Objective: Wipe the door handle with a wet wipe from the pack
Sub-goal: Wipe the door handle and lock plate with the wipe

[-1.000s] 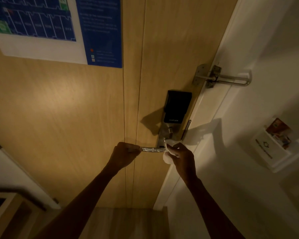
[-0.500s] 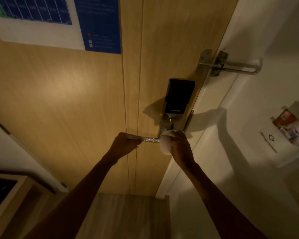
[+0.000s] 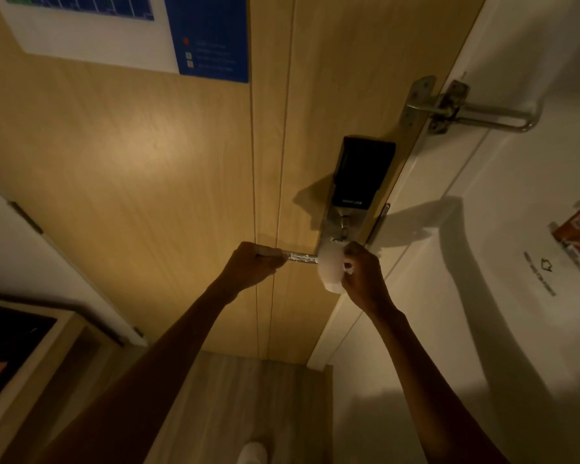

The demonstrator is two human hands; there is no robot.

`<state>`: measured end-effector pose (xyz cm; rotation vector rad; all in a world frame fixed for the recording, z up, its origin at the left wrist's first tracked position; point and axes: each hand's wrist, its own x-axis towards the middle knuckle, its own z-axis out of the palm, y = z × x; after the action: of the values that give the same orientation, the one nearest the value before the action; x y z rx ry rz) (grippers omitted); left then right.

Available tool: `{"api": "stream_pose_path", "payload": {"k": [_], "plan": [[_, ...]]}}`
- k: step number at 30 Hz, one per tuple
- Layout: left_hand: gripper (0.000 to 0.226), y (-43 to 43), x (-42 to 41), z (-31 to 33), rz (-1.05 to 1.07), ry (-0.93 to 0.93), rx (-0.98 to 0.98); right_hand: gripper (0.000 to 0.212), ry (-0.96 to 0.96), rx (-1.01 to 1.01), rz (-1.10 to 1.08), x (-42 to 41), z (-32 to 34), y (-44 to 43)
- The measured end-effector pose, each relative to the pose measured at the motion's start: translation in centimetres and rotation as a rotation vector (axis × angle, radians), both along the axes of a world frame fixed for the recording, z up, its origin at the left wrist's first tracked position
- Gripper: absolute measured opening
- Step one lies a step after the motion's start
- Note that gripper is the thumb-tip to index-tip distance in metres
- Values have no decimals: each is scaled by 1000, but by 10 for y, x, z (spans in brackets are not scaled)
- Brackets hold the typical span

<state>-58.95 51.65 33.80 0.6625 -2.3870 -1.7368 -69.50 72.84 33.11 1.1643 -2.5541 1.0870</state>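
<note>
A silver lever door handle [image 3: 302,258] sticks out to the left from the lock plate on a wooden door [image 3: 148,155]. My left hand [image 3: 253,264] is closed around the free end of the handle. My right hand [image 3: 360,274] holds a white wet wipe [image 3: 330,269] wrapped against the handle's base by the lock plate. Only the short middle stretch of the handle shows between my hands. The wipe pack is not in view.
A black smart lock box [image 3: 362,170] sits above the handle. A metal swing guard latch [image 3: 456,110] spans door and white frame. A blue and white notice [image 3: 141,31] hangs at the upper left. A wall holder with cards [image 3: 575,241] is at the right, a wooden cabinet [image 3: 31,356] at the lower left.
My right hand has slid the wipe along the handle to its base at the lock plate. My left hand stays on the handle's end. The view has shifted closer to the door.
</note>
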Motion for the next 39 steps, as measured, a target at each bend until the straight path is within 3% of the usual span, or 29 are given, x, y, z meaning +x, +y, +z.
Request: {"api": "stream_pose_path", "payload": {"k": [9, 14, 17, 24, 27, 34, 39], "plan": [[19, -6, -2, 2, -57, 20, 35, 21, 36, 37, -14, -17, -19, -5], [14, -10, -4, -1, -72, 36, 121, 39, 277, 211, -95, -8, -28, -13], [20, -11, -7, -1, -65, 5, 137, 44, 335, 202, -105, 0, -32, -24], [43, -12, -10, 6, -41, -11, 345, 40, 327, 159, -54, 7, -30, -37], [51, -12, -9, 3, 30, -15, 371, 38, 323, 145, -36, 9, -29, -43], [56, -18, -6, 2, -17, -37, 366, 42, 322, 213, -4, 7, -25, -44], [58, -21, -7, 1, -30, -38, 367, 33, 311, 210, 34, 5, -22, -48]]}}
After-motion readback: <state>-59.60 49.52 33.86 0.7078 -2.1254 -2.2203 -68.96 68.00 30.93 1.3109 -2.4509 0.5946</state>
